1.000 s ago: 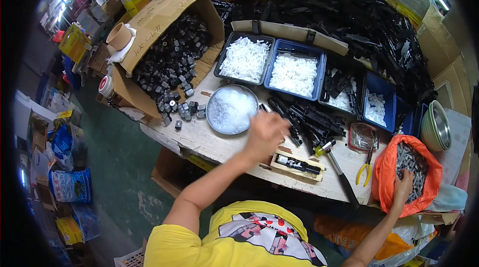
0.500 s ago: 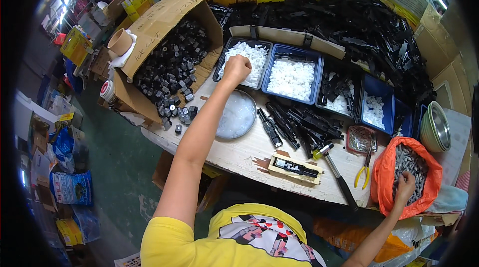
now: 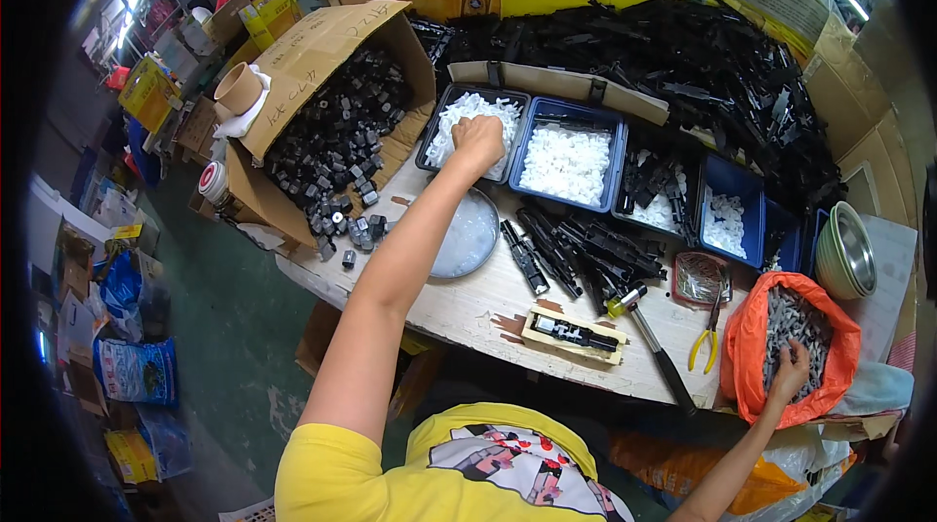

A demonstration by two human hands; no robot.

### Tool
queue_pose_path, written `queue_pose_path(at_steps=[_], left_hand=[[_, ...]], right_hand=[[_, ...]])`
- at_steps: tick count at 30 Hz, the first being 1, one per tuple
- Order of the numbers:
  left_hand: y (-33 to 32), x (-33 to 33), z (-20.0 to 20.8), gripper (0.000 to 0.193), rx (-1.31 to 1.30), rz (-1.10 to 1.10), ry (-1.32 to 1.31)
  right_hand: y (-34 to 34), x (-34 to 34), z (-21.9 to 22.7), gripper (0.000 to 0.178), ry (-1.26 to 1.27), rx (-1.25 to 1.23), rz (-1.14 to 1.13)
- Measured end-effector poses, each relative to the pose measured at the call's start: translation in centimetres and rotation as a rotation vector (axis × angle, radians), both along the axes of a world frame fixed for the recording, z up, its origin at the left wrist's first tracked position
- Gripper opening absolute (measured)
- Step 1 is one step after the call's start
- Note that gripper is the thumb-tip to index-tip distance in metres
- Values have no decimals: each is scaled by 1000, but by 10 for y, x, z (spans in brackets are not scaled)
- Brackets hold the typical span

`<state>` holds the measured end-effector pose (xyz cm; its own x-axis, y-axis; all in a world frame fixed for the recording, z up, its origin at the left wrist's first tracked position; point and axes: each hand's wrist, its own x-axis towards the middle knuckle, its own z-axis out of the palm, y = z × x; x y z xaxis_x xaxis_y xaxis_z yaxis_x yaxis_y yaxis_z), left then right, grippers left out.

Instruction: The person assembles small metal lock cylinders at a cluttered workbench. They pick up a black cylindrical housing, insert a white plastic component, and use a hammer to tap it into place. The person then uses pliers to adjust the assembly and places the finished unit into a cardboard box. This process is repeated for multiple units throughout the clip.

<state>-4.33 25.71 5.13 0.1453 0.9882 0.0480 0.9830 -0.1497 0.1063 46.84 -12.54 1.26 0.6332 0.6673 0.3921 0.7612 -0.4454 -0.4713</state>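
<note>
My left hand [image 3: 478, 141] is over a dark tray [image 3: 427, 159] of small white plastic parts [image 3: 467, 110]. Its fingers are curled closed, and whatever is between them is hidden. Far to the right, my right hand [image 3: 789, 372] reaches into an orange bag [image 3: 739, 351] of small grey parts [image 3: 795, 319]; its thumb and fingers look slightly apart, touching the pile. Between my arms, a pale wooden fixture [image 3: 607, 356] lies on the bench, cradling a black assembly [image 3: 576, 331] with a white piece in it.
A hammer [image 3: 664, 351], yellow-handled pliers [image 3: 705, 346] and black assemblies [image 3: 556, 254] lie on the bench. A round dish [image 3: 468, 239] sits under my left forearm. Blue bins [image 3: 622, 146] line the back, before a black parts heap [image 3: 703, 73]. A carton [image 3: 322, 54] of dark blocks stands left.
My left hand has shifted slightly right over the white parts, its fingers lower against them. My right hand stays at the bag, its fingers now looking a little more spread.
</note>
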Motion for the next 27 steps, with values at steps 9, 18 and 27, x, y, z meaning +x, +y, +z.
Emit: queue_pose_path(at_steps=[9,18,27], left_hand=[[16,-49,1,15,-116,-49,-1153],[-82,-75,15,15,-120,-101,-1601],[-147,-122,-28,9,360,52,-843]], right_hand=[[-7,19,-3,16,485,529,-11],[-18,33,-7,14,697,690,88],[14,-60,54,20,640,536,244]])
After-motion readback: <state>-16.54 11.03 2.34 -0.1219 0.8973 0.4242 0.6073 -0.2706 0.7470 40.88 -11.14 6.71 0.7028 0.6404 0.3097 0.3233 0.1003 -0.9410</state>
